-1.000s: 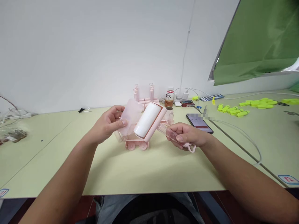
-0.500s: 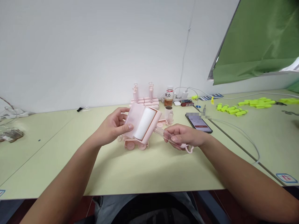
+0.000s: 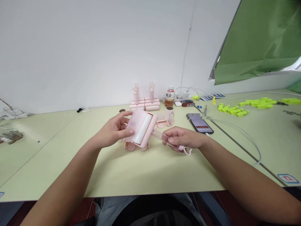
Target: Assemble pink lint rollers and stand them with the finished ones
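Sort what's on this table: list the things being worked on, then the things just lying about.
In hand:
lint roller, handle in right hand
pink cover, held by left hand

Lying about:
phone
bottle
yellow clips
spare pink rollers
cable

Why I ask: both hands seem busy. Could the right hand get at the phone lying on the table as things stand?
Probably yes, once freed. The right hand grips the lint roller's handle, and the phone lies just beyond it with only bare table between.
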`<state>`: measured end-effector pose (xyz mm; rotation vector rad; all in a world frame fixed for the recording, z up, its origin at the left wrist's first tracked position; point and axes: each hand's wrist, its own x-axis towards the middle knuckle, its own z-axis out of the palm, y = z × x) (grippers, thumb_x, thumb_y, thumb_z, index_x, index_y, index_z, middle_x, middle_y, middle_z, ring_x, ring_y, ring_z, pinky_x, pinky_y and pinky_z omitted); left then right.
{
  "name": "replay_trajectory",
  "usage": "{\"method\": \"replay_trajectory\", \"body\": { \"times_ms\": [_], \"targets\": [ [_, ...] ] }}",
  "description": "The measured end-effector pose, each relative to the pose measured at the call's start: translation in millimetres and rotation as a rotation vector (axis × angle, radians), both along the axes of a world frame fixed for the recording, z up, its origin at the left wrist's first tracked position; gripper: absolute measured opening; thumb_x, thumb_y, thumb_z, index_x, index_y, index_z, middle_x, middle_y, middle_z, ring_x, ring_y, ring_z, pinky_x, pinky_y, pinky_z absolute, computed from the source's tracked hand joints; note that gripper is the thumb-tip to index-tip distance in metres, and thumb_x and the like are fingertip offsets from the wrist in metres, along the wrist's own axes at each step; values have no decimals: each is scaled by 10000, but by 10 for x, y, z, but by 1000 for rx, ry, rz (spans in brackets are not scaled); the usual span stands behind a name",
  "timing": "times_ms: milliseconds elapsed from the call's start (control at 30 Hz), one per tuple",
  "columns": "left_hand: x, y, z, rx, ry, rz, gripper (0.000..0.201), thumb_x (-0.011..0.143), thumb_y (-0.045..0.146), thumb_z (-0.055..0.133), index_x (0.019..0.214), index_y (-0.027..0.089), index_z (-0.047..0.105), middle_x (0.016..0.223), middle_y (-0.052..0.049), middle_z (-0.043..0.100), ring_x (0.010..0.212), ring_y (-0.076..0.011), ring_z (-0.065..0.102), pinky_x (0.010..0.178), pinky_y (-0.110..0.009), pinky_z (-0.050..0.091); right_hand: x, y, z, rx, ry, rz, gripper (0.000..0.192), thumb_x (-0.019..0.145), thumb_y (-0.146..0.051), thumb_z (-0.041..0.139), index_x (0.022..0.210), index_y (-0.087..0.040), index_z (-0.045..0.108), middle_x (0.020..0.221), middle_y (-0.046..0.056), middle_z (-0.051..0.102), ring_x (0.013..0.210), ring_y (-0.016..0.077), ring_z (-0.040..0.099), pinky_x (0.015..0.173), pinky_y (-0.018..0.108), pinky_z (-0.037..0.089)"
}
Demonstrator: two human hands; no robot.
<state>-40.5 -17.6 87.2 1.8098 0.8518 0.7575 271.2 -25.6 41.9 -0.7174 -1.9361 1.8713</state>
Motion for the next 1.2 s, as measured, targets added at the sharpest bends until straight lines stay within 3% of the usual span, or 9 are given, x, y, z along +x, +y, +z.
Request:
{"method": "replay_trajectory", "body": {
  "times_ms": [233,300,367,467,600,733,900,1033,1200],
  "targets": [
    [243,-59,-69,-38,24,-131,722,868,448,635,1489,251,322,947,-83,689,677,-185,663,555,-271,481,-21,7,-53,-61,-32,-35,365,868,-491,638,922,-134,584,585,-37,541,436,58,414,377,156,324],
    [286,-71,-67,8,62,-106,726,895,486,582,1512,245,286,969,-96,699,732,-216,685,610,-304,505,-37,15,-65,-56,-22,-68,367,865,-496,637,916,-136,583,576,-39,541,421,59,414,363,158,319],
    [311,-82,-40,129,135,13,717,911,522,535,1520,242,277,1169,-138,662,959,-278,677,775,-376,527,-67,18,-75,-35,10,-109,383,864,-515,628,917,-138,582,570,-38,543,416,63,424,355,158,315],
    [350,-110,54,430,250,266,673,930,541,476,1512,259,288,1470,-135,457,1276,-332,503,996,-456,446,-122,11,-86,-2,64,-193,397,870,-539,607,927,-147,577,559,-37,546,419,72,436,356,162,331],
    [478,-182,195,850,391,356,554,927,446,512,1431,247,399,1493,-127,418,1337,-343,414,1044,-497,390,-183,-4,-87,43,161,-289,381,859,-530,625,915,-158,564,530,-48,532,390,72,401,344,170,334],
    [736,-316,135,1182,591,213,454,887,226,540,1338,215,487,1236,-151,598,1131,-337,549,924,-512,427,-251,-23,-92,46,220,-380,405,833,-563,635,863,-165,567,519,-42,522,388,83,409,335,184,310],
    [1071,-461,-169,1268,751,-189,457,838,84,447,1281,169,520,822,-110,656,748,-264,610,591,-403,442,-353,-53,-121,-4,322,-575,434,771,-572,695,834,-152,604,600,-18,547,478,88,449,438,206,354],
    [1171,-402,-254,1330,730,-194,394,878,55,356,1172,172,591,731,-108,628,643,-245,585,522,-398,398,-368,-61,-125,26,327,-655,468,762,-614,684,852,-159,624,651,-6,564,528,104,463,480,224,366],
    [1182,-270,-92,1275,577,-207,308,920,136,347,800,213,619,711,-69,604,658,-195,547,625,-377,443,-332,-81,-76,76,367,-629,425,837,-586,623,904,-167,651,761,29,623,689,152,563,601,252,457]
  ]
}}
